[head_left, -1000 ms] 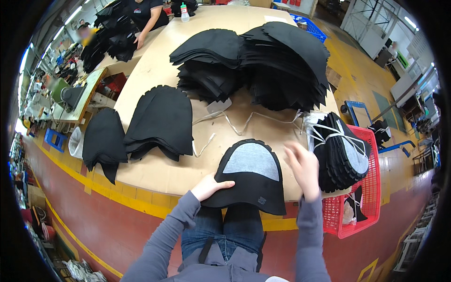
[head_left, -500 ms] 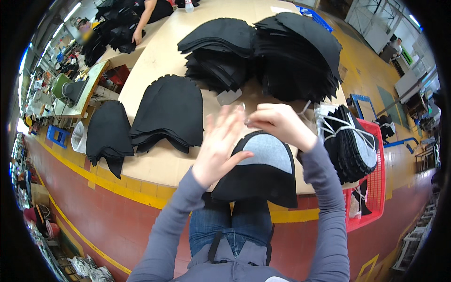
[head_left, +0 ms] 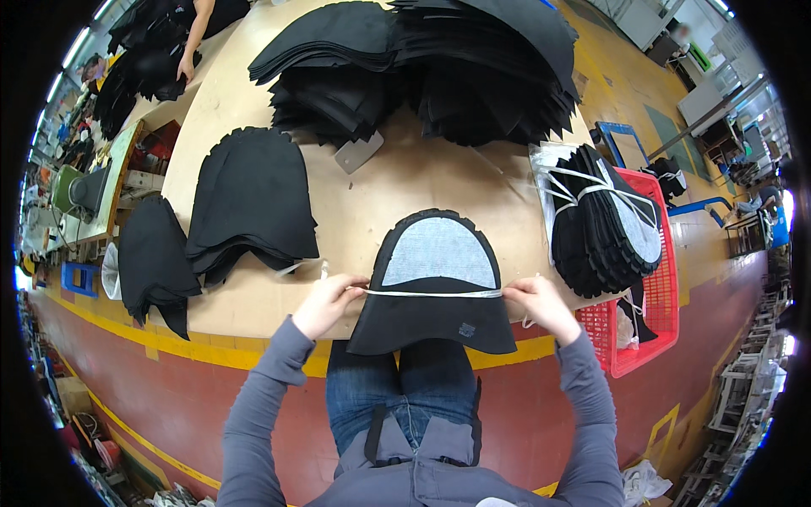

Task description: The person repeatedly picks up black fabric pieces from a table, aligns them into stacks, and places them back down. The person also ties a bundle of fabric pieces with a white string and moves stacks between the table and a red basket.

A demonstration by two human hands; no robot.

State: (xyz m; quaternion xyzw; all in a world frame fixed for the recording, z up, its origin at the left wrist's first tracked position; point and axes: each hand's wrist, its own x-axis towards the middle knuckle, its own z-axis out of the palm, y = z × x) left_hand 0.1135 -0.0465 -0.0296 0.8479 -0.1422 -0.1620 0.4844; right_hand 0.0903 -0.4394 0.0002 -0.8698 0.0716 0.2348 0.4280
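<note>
Tan table [head_left: 338,220]: black stacks [head_left: 253,194] lie at left; by left hand [head_left: 323,306] and right hand [head_left: 545,306], white cord [head_left: 435,294] is pinched across grey-patched black piece [head_left: 435,266] overhanging front edge. Cord best kept level, evenly taut, piece unbuckled.

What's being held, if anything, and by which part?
A white cord, stretched across the black piece: left fingers pinch it by the piece's left edge, right fingers by its right.
</note>
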